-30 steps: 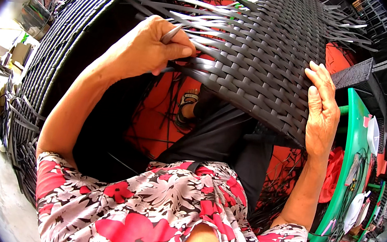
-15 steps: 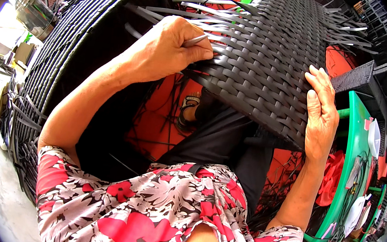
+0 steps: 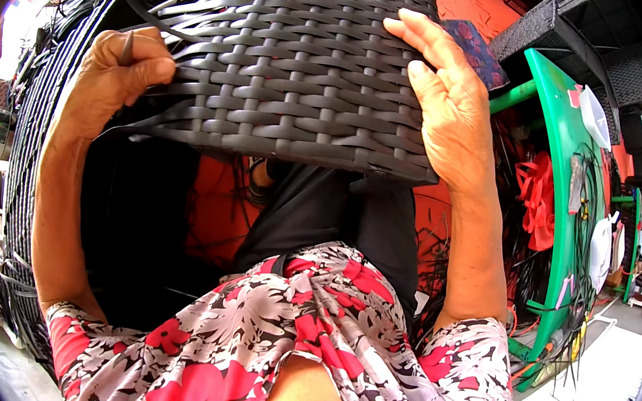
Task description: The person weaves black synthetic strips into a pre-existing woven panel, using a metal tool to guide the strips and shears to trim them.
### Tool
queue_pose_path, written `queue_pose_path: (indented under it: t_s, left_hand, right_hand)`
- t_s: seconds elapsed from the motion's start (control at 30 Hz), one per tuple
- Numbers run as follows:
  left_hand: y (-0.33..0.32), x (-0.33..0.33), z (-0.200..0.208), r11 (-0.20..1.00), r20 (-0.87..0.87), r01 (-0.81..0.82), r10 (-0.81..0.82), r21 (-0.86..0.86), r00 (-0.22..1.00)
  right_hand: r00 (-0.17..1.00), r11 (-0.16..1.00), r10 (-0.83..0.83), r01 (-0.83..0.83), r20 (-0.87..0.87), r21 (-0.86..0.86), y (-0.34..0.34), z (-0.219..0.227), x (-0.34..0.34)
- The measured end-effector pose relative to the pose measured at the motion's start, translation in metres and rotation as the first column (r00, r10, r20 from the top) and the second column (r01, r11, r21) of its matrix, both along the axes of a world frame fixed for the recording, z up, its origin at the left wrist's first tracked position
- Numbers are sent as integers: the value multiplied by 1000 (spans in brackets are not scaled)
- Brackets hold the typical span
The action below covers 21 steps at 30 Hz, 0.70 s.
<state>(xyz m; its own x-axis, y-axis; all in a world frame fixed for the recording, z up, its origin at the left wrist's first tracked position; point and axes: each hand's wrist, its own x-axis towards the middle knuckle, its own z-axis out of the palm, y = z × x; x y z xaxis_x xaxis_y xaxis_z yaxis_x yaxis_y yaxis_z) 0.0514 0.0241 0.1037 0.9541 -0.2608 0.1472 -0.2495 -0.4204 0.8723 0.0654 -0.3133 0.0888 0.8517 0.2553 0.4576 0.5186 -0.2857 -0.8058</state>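
A dark grey woven panel of flat plastic strips [image 3: 296, 77] lies above my lap, its near edge toward me. Loose strip ends [image 3: 188, 12] stick out from its left side. At that side my left hand [image 3: 125, 68] is closed in a pinch round one strip, whose grey end pokes up between the fingers. My right hand [image 3: 454, 97] rests along the panel's right edge, fingers stretched out and thumb apart, with the palm against the edge. The panel's underside is hidden from me.
A large black woven piece [image 3: 47, 111] stands at my left. To the right is a green plastic table or board [image 3: 551, 189] with a red bag [image 3: 533, 198] hanging beside it. Cut strips lie scattered on the red floor [image 3: 214, 219]. A patterned cloth [image 3: 475, 51] sits beyond my right hand.
The panel has swung toward the left and now lies squarer to me. My left hand has moved left with the strip. My right hand has shifted left and up along with the edge.
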Motion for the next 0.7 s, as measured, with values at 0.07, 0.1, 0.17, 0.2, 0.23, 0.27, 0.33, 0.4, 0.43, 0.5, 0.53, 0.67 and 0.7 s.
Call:
queue_pose_path:
  t_s: [0.07, 0.1, 0.17, 0.2, 0.23, 0.27, 0.33, 0.4, 0.43, 0.5, 0.53, 0.67, 0.7]
  left_hand:
    - [5, -1, -9, 992, 59, -109, 106, 63, 993]
    - [3, -6, -10, 977, -42, -156, 163, 144, 986]
    - [2, -9, -22, 990, -184, -136, 139, 32, 973]
    - [4, -10, -25, 986, -344, -150, 116, -73, 932]
    - [-3, -13, -33, 983, -278, -156, 123, -101, 953]
    - [-5, -12, -34, 982, -246, -151, 118, -116, 962]
    - [-7, -13, -38, 978, -189, -146, 117, -151, 975]
    - [-8, -18, -39, 972, -189, -188, 161, -138, 969]
    - [-9, -17, -42, 969, -186, -201, 173, -141, 967]
    - [-7, -17, -44, 970, -170, -190, 164, -152, 972]
    - [-8, -16, -42, 977, -164, -138, 111, -163, 980]
    - [-17, -22, -36, 971, -137, -199, 181, -133, 974]
    - [-16, -23, -36, 968, -119, -207, 191, -141, 974]
  right_hand:
    - [995, 988, -31, 45, 93, -146, 4, 4, -1]
    - [997, 994, -16, 24, 81, -106, 3, 3, -2]
    - [997, 999, 23, -21, 69, -26, -2, -1, -1]
    - [994, 998, -9, 17, 109, -67, -2, 2, 1]
    - [989, 992, -44, 60, 141, -112, -3, 5, 2]
    - [982, 982, -76, 104, 174, -156, -4, 9, 3]
    - [999, 982, -8, 15, 35, -186, -3, 39, 1]
    - [956, 944, 27, 71, 291, -321, 5, 58, 5]
    - [933, 863, 28, 159, 359, -479, 6, 67, 5]
    - [937, 638, 165, 135, 306, -758, 14, 43, 23]
    - [960, 482, 232, 27, 157, -876, 16, 24, 26]
    - [926, 550, 102, 252, 364, -796, 17, 22, 20]
    - [956, 646, 116, 133, 269, -752, 13, 28, 22]
